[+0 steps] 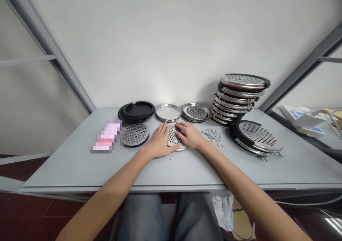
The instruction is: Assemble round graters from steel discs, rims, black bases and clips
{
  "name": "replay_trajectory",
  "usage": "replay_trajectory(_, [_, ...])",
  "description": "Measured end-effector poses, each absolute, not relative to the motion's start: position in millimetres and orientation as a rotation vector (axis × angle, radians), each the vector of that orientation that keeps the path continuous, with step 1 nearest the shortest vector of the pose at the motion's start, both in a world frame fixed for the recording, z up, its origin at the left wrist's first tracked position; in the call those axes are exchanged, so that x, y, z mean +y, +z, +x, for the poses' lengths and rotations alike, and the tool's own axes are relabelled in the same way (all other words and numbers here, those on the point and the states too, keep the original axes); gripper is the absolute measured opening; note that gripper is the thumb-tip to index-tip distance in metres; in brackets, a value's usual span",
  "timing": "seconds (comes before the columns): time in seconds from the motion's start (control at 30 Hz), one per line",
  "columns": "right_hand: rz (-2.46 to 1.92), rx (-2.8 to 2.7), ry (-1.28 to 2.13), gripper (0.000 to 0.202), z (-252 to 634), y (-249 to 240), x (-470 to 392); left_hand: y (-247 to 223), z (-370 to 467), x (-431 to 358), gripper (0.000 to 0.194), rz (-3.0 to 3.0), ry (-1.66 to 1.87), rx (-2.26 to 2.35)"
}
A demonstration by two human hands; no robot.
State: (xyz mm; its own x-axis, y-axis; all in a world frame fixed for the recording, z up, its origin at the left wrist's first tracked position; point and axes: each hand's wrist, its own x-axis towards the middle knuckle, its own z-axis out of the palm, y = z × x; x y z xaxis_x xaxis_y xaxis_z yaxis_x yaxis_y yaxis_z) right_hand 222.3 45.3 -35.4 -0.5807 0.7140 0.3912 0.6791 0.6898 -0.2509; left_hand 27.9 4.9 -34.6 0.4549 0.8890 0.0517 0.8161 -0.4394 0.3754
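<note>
A round metal plate with slotted holes (173, 138) lies on the table in front of me, partly covered by my hands. My left hand (160, 141) rests on its left side, fingers stretched out and the thumb along the near edge. Across its right side lies my right hand (190, 135), with its fingers extended over the holes. Just left is another perforated disc (135, 134) with a dark underside. Behind my hands sit a stack of shallow metal rings or lids (168, 111) and a stack of perforated metal discs (196, 111). Small metal rings and clips (212, 135) are scattered to the right.
Black round rims (137, 111) are piled at the back left, near a blurred pink item (107, 136). A tall leaning stack of black-rimmed metal discs (236, 98) stands at the back right. More assembled discs (259, 137) lie before it. A wall closes off the rear.
</note>
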Motion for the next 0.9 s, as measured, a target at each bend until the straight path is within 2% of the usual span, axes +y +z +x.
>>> replay_trajectory(0.2, [-1.086,-2.403,0.126,0.038,221.7,-38.4,44.7,-32.9,27.2,4.7,0.103,2.413,0.347,1.449])
replay_trajectory(0.4, [-1.045,-2.290,0.338,0.042,233.4,-37.6,48.5,-32.2,23.2,5.2,0.102,2.376,0.355,1.441])
replay_trajectory(0.9, [-1.078,-2.347,0.269,0.032,255.8,-33.9,57.8,-26.8,22.6,2.9,0.083,2.367,0.376,1.410])
